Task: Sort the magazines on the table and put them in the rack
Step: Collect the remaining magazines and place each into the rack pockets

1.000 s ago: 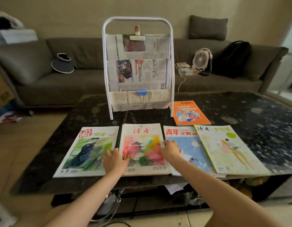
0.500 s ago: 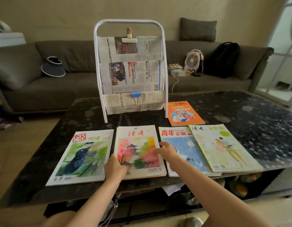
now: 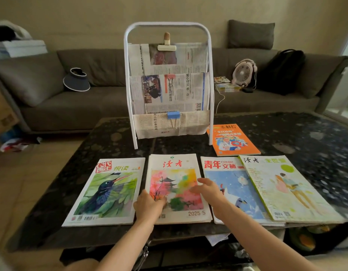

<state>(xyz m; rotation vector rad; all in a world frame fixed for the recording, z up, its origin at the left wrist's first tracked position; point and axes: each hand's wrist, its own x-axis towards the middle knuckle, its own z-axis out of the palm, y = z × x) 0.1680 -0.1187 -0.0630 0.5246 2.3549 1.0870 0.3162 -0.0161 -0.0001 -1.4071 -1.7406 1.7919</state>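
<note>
Hands point(image 3: 149, 204) point(image 3: 210, 189) rest on the pagoda magazine point(image 3: 177, 192), fingers loose, gripping nothing.

Both forearms are bare, with no sleeves, down to left hand point(image 3: 149, 204) and right hand point(image 3: 210, 190).

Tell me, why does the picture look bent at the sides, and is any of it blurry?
Head view: the wide lens bows the sofa and table edges outward. The right hand is smeared by motion, and the table's right end is streaked. The magazine with the bird reads sharp. Soft daylight enters from the right, with no hard shadows.
</note>
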